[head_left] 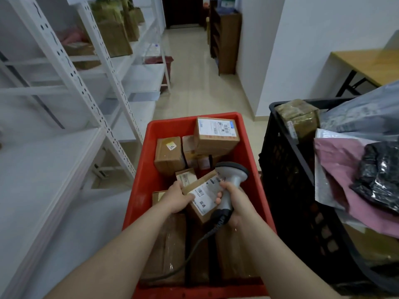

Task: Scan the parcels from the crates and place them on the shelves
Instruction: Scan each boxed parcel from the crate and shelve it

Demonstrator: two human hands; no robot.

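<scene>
Hands work over the red crate (141, 169), which stands on the floor beside white shelves (64, 152). Left hand (177, 198) grips a small parcel (205, 190) by its left edge, fingers curled under and thumb on the white label; the parcel is tilted, label up, raised above the other boxes in the crate. Right hand (235, 205) is closed round the handle of a grey scanner (233, 180), whose head sits over the parcel's upper right corner. Scanner cable (194, 249) trails down across the wrapped brown parcels at the near end of the crate. Several cardboard boxes lie at the far end, one labelled box (216, 134) resting on top of the others. Black crate (287, 169) stands just to the right, piled with soft mailers, among them a pink bag (336, 167) and a black bag (382, 175). Upper shelves hold brown parcels. Wooden table (371, 65) stands far right.
</scene>
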